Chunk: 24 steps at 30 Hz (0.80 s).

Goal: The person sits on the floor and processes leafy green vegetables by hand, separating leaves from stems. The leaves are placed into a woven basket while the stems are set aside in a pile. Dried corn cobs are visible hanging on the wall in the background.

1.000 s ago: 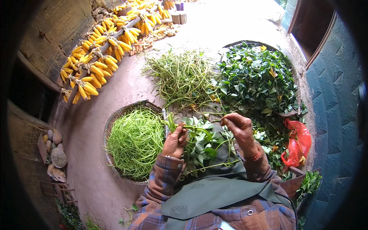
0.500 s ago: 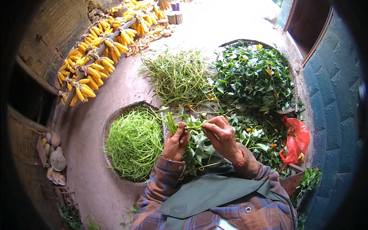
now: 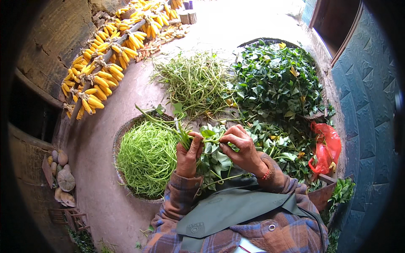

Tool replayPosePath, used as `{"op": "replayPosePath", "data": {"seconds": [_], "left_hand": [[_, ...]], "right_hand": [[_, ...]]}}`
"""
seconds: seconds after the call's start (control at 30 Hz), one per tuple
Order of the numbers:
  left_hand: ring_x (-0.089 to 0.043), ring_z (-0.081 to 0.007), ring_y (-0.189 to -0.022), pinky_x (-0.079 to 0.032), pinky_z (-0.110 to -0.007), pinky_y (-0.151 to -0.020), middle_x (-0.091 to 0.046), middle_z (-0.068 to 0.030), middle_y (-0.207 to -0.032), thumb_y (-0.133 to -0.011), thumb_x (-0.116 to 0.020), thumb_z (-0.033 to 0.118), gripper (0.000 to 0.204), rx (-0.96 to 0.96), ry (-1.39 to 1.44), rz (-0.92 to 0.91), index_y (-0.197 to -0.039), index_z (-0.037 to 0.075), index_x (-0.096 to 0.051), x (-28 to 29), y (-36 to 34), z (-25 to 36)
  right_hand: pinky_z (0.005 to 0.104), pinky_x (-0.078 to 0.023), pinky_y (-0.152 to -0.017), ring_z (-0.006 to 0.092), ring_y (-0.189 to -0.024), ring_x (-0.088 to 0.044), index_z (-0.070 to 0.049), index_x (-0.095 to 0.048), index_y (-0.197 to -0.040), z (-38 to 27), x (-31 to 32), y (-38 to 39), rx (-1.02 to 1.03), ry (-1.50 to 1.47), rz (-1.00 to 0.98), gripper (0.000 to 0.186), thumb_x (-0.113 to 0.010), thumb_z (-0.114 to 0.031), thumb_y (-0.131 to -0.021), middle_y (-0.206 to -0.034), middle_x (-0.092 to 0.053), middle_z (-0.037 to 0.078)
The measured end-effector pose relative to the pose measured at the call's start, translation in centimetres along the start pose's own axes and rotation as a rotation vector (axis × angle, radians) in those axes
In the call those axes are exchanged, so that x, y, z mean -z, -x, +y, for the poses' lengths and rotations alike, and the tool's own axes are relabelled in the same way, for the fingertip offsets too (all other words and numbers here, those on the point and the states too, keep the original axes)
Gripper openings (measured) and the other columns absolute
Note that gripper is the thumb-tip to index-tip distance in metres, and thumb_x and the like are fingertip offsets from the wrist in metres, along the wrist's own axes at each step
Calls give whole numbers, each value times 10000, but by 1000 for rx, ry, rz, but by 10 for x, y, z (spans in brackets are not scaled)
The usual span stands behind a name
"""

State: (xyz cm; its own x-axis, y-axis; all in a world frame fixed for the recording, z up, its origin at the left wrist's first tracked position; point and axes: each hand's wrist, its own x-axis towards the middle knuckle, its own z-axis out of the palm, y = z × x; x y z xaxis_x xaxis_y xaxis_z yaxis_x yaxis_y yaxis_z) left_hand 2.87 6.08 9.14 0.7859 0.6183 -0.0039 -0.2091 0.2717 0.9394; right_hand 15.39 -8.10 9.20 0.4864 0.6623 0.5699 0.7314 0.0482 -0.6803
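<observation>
Above the apron [image 3: 236,205], the left hand [image 3: 188,157] clasps leaf stalks [image 3: 184,138] slanting away leftward; the right hand [image 3: 241,148] pinches a green stem [image 3: 214,139] just beside them; the basket [image 3: 116,152] lies nearer the left hand.

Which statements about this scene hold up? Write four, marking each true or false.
1. The left hand holds green stems. True.
2. The right hand wears a glove. False: it is bare, with a red bracelet at its wrist.
3. Yellow corn cobs hang on a pole at the upper left. True.
4. The red plastic bag lies in the basket. False: it lies at the right, beside green leaves; the basket holds thin green stalks.
</observation>
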Motion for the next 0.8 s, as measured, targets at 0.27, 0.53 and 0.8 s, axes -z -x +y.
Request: {"op": "replayPosePath", "data": {"seconds": [0.27,0.53,0.8], "left_hand": [[-386,-25,-557,-278,-195,-488,-501,49,-708,-1005,-573,189,119,-106,-26,32,-983,74,-596,-19,13,-3],[-378,-37,-580,-296,-183,-510,-604,-5,-953,-997,-581,207,97,19,186,-42,-1020,113,-593,9,3,-13],[-404,-27,-586,-303,-184,-503,-592,-10,-921,-991,-587,161,94,-46,-153,-109,-989,67,-582,0,9,2]], "right_hand": [[309,-434,-622,156,-704,-531,-8,-602,-821,49,10,4,-416,-216,378,50,-600,-54,-842,-760,-552,51],[221,-426,-607,74,-684,-530,-41,-640,-920,22,63,1,-353,-286,222,87,-699,-33,-856,-829,-601,10],[341,-498,-586,228,-780,-615,-92,-639,-884,-1,21,-8,219,212,-22,174,-695,-80,-720,-837,-595,44]]}}
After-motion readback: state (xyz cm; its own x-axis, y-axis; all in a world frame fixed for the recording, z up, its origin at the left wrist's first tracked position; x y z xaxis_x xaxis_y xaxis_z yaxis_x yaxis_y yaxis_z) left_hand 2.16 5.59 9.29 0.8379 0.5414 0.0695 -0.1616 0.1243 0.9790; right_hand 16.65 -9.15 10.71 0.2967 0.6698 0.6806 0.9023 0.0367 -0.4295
